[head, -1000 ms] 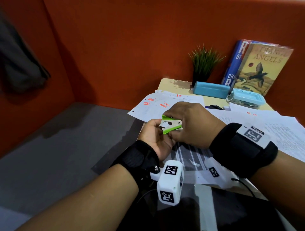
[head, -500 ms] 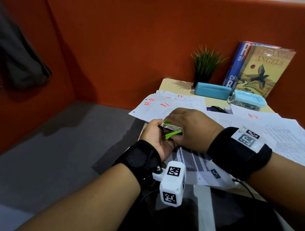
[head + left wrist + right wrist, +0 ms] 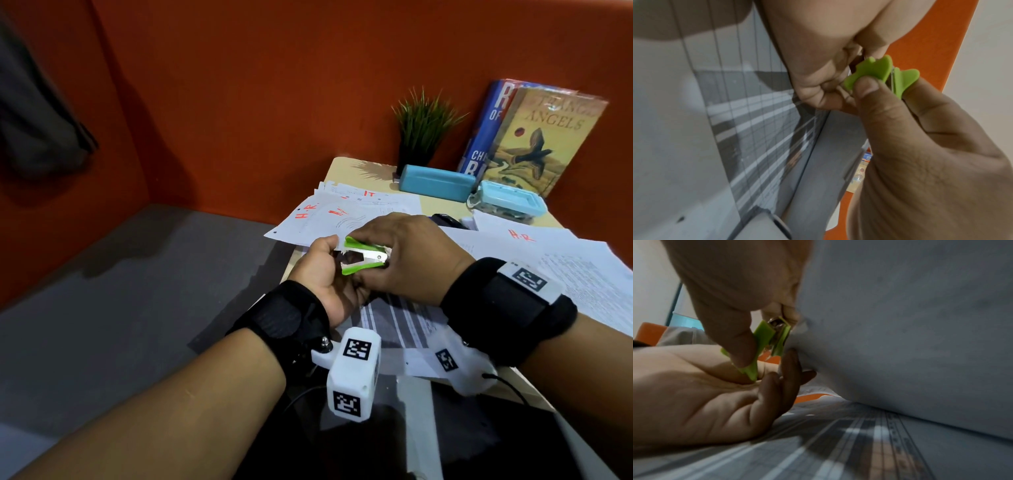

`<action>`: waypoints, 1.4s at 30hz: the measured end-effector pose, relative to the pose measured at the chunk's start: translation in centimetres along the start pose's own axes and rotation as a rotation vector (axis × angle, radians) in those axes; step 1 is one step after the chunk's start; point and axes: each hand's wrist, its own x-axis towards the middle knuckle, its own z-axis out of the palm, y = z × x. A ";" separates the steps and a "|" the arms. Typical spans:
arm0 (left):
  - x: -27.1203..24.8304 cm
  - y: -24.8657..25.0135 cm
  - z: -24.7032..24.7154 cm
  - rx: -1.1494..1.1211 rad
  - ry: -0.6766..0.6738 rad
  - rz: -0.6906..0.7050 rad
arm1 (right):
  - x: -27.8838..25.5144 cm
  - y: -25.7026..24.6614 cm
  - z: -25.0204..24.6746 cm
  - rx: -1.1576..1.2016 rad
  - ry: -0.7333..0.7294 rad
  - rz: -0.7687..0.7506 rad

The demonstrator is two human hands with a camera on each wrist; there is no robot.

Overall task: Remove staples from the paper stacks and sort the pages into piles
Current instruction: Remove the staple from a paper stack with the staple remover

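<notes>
The green staple remover (image 3: 363, 255) is pinched in my right hand (image 3: 407, 260), thumb on one wing (image 3: 766, 337). Its metal jaws sit at a lifted corner of the paper stack (image 3: 397, 318), whose top sheet carries grey stripes. The corner is held by my left hand (image 3: 325, 267), with its thumb beside the jaws and its fingers behind the raised sheet (image 3: 900, 321). The left wrist view shows the remover (image 3: 879, 73) squeezed between both hands over the striped page (image 3: 694, 129). The staple itself is hidden.
Loose pages marked in red lie fanned at the table's far left (image 3: 325, 219) and spread on the right (image 3: 520, 236). Behind them stand a blue case (image 3: 435, 183), a blue box (image 3: 507, 202), a small plant (image 3: 421, 130) and books (image 3: 534, 137). The table's left edge (image 3: 291, 260) is just beneath my left hand.
The remover has turned in my right hand, so its side and metal jaws now face up at the paper corner. Both hands stay in the same spot.
</notes>
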 end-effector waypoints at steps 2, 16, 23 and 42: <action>0.0 0.0 -0.1 0.019 -0.007 -0.020 | -0.2 0.0 -0.1 0.026 0.031 0.009; -1.0 1.4 -0.2 0.218 0.015 -0.076 | -1.0 -0.3 -0.4 0.124 0.027 0.033; -1.4 1.0 0.2 0.192 0.016 -0.080 | -1.0 -0.4 -0.7 0.116 0.030 0.037; -1.2 0.2 0.3 0.079 0.016 -0.073 | -1.2 -0.4 -0.7 0.048 0.012 0.020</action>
